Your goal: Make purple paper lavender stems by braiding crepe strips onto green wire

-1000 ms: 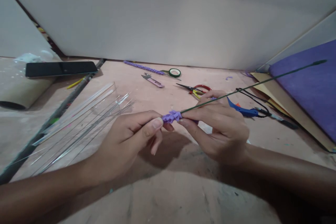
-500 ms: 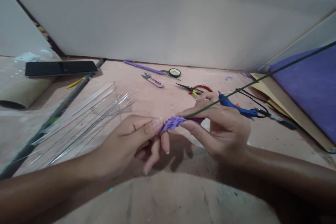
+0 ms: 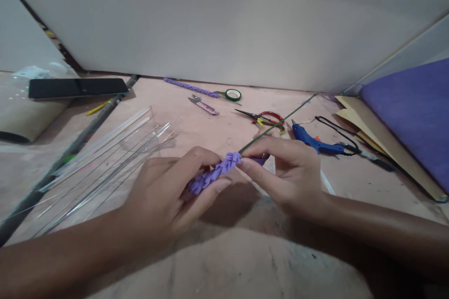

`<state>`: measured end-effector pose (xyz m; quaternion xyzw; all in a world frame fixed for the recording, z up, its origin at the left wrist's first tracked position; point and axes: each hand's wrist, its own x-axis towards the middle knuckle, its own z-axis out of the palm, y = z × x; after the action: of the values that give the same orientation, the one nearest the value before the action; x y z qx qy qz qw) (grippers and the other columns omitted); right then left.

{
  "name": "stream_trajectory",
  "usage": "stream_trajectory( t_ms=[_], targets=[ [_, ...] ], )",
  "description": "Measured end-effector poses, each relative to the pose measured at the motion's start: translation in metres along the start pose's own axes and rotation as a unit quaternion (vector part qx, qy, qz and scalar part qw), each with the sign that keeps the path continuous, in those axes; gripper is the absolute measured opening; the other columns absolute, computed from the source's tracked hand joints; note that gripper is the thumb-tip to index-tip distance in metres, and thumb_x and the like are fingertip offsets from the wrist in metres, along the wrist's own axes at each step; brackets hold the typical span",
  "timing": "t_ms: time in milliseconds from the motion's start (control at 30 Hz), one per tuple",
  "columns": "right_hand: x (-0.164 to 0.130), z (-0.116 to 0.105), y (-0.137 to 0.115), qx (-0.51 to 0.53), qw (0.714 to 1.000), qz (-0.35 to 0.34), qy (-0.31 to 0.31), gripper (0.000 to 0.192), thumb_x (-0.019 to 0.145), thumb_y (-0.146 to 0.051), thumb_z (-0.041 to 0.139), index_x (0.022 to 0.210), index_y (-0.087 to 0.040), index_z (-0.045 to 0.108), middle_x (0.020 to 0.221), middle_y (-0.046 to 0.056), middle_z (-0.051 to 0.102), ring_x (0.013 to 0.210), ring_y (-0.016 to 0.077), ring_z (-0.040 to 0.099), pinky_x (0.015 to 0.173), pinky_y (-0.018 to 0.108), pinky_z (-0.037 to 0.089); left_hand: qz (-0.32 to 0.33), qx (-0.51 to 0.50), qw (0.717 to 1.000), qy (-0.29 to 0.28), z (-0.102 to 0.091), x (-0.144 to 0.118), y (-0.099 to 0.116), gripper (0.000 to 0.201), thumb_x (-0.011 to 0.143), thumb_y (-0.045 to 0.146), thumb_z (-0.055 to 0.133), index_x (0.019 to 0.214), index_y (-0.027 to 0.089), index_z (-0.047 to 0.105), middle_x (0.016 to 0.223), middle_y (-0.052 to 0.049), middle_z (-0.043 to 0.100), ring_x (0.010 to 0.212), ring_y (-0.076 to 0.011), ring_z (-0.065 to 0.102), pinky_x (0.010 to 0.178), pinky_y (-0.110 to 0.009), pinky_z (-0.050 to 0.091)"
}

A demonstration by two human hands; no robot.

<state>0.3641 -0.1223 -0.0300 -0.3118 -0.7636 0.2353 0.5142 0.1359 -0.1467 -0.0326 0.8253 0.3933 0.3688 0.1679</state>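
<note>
Soft, dim, even light falls from above and leaves no glare. A blurred shadow lies on the worktop (image 3: pixel 224 261) just under the hands (image 3: pixel 168 196). The near forearms are smeared and out of focus. Wide-lens distortion bends the far wall (image 3: pixel 210 18) and stretches the left and right edges.

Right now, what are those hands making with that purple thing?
A person holds a purple fringed strip on a thin green wire stem. The left hand grips the purple part, and the right hand pinches where the strip meets the stem. It looks like a small craft flower spike. Behind the hands lie a blue glue gun, red-handled scissors and a roll of green tape.
</note>
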Motion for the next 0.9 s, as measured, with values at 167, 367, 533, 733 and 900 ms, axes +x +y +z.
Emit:
stream_trajectory(
  t_ms=[167, 367, 533, 733, 900],
  targets=[
    [-0.0021, 0.0014, -0.0008, 0.002, 1.000, -0.008, 0.014, 0.013, 0.091, -0.011, 0.081, 0.083, -0.021, 0.079, 0.074, -0.002, 0.081, 0.062, 0.0120, 0.069, 0.066, 0.028, 0.054, -0.019, -0.033, 0.999, -0.004, -0.0014, 0.0032, 0.0055, 0.013, 0.106, 0.025, 0.061, 0.098, 0.023, 0.071, 0.070, 0.007, 0.067, 0.059, -0.0103, 0.059, 0.060, -0.024, 0.041],
    [-0.0022, 0.0050, 0.0030, 0.093, 0.992, 0.085, 0.006, 0.006, 0.087, -0.017, 0.087, 0.082, -0.020, 0.085, 0.073, 0.000, 0.082, 0.061, 0.0123, 0.070, 0.057, 0.024, 0.054, -0.131, -0.217, 0.966, -0.049, -0.0013, 0.0068, 0.0027, 0.034, 0.111, 0.031, 0.059, 0.080, 0.020, 0.070, 0.060, 0.009, 0.056, 0.050, -0.0055, 0.046, 0.048, -0.019, 0.034],
    [0.0019, 0.0025, 0.0017, 0.132, 0.986, 0.101, -0.032, 0.010, 0.092, -0.016, 0.083, 0.082, -0.018, 0.085, 0.077, 0.002, 0.083, 0.066, 0.0127, 0.071, 0.061, 0.025, 0.055, -0.210, -0.379, 0.897, -0.085, 0.0001, 0.0051, -0.0022, 0.032, 0.109, 0.043, 0.063, 0.091, 0.020, 0.076, 0.059, 0.007, 0.054, 0.050, -0.0069, 0.042, 0.045, -0.018, 0.029],
    [0.0009, -0.0013, 0.0019, 0.087, 0.996, 0.028, -0.022, 0.013, 0.090, -0.011, 0.085, 0.097, -0.021, 0.086, 0.094, 0.003, 0.087, 0.071, 0.0131, 0.071, 0.065, 0.026, 0.057, -0.290, -0.502, 0.798, -0.164, 0.0006, 0.0070, -0.0034, 0.045, 0.104, 0.054, 0.069, 0.078, 0.018, 0.071, 0.053, 0.004, 0.051, 0.049, -0.0085, 0.036, 0.048, -0.023, 0.022],
    [-0.0029, -0.0032, 0.0017, 0.063, 0.997, -0.007, -0.048, 0.023, 0.092, -0.004, 0.077, 0.097, -0.025, 0.084, 0.087, 0.000, 0.083, 0.070, 0.0138, 0.068, 0.064, 0.028, 0.055, -0.296, -0.514, 0.776, -0.214, 0.0001, 0.0089, -0.0023, 0.049, 0.104, 0.058, 0.064, 0.078, 0.017, 0.071, 0.056, 0.003, 0.048, 0.050, -0.0094, 0.035, 0.048, -0.024, 0.021]
  ],
)
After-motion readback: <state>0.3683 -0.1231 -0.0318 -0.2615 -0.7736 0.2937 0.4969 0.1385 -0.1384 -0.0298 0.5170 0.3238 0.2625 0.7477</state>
